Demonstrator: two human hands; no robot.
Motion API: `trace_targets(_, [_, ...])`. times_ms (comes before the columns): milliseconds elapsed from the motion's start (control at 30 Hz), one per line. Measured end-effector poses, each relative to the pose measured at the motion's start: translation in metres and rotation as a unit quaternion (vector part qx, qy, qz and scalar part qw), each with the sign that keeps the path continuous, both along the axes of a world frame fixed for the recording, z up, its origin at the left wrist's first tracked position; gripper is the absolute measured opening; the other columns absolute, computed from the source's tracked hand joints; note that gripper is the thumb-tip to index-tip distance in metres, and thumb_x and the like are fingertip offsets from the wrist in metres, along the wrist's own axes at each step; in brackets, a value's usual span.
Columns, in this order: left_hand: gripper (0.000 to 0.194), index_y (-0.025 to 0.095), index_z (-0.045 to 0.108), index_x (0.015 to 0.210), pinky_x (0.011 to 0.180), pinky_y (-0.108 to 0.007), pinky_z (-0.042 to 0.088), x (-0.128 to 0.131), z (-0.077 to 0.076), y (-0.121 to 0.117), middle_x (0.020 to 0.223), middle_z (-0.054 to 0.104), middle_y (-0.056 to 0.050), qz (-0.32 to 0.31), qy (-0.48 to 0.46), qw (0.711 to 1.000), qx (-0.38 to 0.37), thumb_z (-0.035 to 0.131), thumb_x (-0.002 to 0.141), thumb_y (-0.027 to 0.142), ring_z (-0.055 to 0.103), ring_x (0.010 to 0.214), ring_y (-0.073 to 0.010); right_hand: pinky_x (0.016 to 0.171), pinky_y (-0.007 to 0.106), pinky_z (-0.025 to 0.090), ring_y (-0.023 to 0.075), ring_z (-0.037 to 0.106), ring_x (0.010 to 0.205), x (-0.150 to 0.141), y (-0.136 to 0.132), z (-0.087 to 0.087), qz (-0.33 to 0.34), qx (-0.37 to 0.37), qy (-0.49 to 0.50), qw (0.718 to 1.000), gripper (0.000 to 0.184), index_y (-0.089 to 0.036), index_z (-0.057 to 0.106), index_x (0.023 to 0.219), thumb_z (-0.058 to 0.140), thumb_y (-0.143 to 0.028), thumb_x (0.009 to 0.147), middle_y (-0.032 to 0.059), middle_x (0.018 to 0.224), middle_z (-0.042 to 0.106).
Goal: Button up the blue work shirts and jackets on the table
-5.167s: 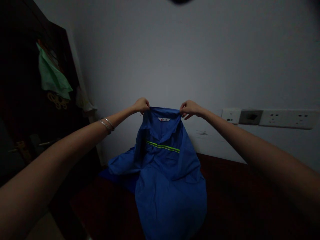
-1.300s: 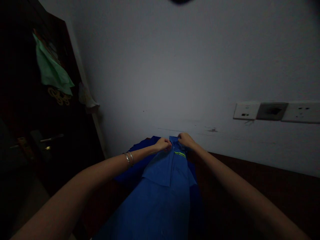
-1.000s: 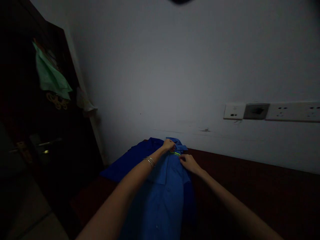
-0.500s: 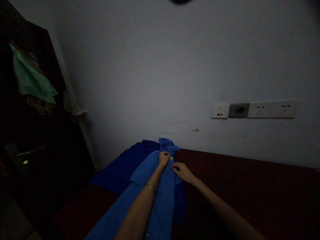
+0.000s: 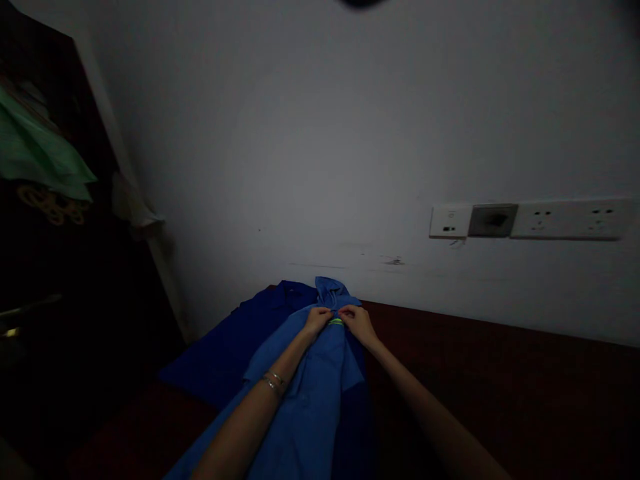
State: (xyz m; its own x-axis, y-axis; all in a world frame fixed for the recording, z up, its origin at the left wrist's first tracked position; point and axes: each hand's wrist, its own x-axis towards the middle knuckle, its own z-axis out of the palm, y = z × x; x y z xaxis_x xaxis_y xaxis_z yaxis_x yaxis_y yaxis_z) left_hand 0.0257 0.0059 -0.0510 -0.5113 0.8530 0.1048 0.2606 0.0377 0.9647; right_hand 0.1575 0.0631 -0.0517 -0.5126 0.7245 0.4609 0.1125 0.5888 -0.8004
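Blue on deeper blue, pinching the light-blue shirt (image 5: 313, 400) at its front just below the collar (image 5: 334, 291), with the left hand (image 5: 318, 321) and right hand (image 5: 357, 322) almost meeting, finger and thumb drawn together in each grip. Having it lying on the dark red counter (image 5: 475, 363), collar toward the far wall (image 5: 320, 147), overlapping the deep-blue garment (image 5: 233, 347) spreading mostly to the left. Wearing silvery bracelets (image 5: 273, 381) on the left wrist (image 5: 299, 345) and facing sockets (image 5: 543, 223) to the right.
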Motion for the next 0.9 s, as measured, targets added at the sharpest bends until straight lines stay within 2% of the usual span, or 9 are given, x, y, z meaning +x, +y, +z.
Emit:
trace_targets(167, [0.018,0.010,0.067,0.070,0.043,-0.018,0.028,-0.004,0.001,0.000,0.048,0.052,0.002,-0.013,-0.056,0.998,-0.008,0.067,0.063,0.026,0.039,0.041,-0.0058,0.063,0.025,0.045,0.0152,0.058,0.064,-0.010,0.002,-0.017,-0.016,0.033,-0.003,0.999,0.016,-0.016,0.066,0.070,0.051,-0.022,0.069,0.0047,0.071,0.064])
trace_targets(333, [0.024,0.009,0.068,0.076,0.043,-0.019,0.030,-0.006,0.000,0.002,0.051,0.055,0.001,-0.002,-0.081,0.997,0.003,0.069,0.062,0.028,0.041,0.041,-0.0058,0.063,0.026,0.045,0.0150,0.057,0.065,-0.008,0.003,-0.030,-0.026,0.046,-0.013,0.999,0.015,-0.015,0.065,0.077,0.055,-0.022,0.068,0.0043,0.073,0.061])
trace_targets(567, [0.021,0.008,0.067,0.085,0.046,-0.018,0.033,-0.002,-0.004,0.004,0.059,0.060,-0.001,0.036,-0.056,0.997,0.041,0.060,0.069,0.019,0.045,0.047,-0.0063,0.065,0.026,0.046,0.0149,0.057,0.068,-0.003,0.000,-0.026,-0.020,0.061,-0.031,0.997,0.017,-0.018,0.064,0.085,0.054,-0.021,0.072,0.0043,0.080,0.060])
trace_targets(767, [0.032,0.009,0.065,0.092,0.051,-0.018,0.036,-0.005,-0.004,0.007,0.058,0.059,0.001,0.051,-0.011,0.998,0.042,0.061,0.060,0.007,0.049,0.050,-0.0076,0.068,0.027,0.046,0.0148,0.058,0.070,0.000,-0.004,-0.020,-0.015,0.064,-0.044,0.997,0.016,-0.019,0.066,0.083,0.053,-0.021,0.073,0.0042,0.083,0.062])
trace_targets(900, [0.016,0.010,0.067,0.071,0.051,-0.018,0.034,-0.010,-0.002,0.005,0.053,0.056,0.002,0.050,0.022,0.998,0.024,0.064,0.056,0.008,0.048,0.052,-0.0089,0.067,0.025,0.046,0.0142,0.058,0.070,-0.001,-0.001,-0.022,-0.014,0.062,-0.042,0.997,0.015,-0.018,0.066,0.082,0.053,-0.019,0.073,0.0038,0.081,0.062])
